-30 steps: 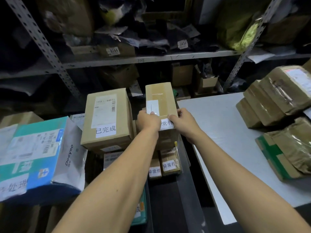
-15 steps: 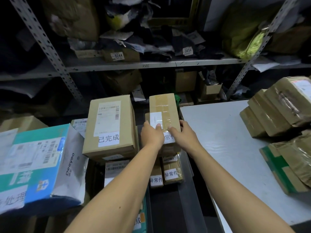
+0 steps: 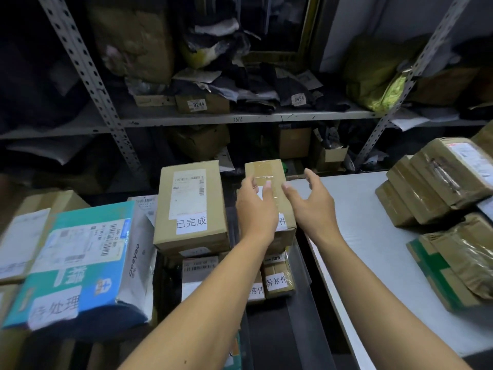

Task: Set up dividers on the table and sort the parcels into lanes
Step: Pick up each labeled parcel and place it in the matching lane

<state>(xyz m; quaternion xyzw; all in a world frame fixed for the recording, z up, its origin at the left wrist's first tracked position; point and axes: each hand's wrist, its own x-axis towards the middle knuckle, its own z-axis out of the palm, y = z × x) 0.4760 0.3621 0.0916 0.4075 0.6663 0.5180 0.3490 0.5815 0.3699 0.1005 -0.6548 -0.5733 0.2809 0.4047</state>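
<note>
We are hovering both hands, left and right, fingers spread and gripping nothing, over the taped box beside the table.

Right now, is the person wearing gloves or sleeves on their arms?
No. The left hand and right hand are bare, with no gloves. Both forearms are uncovered as far as the picture shows, so no sleeves are visible. I see no watch, ring or bracelet on either wrist.
</note>
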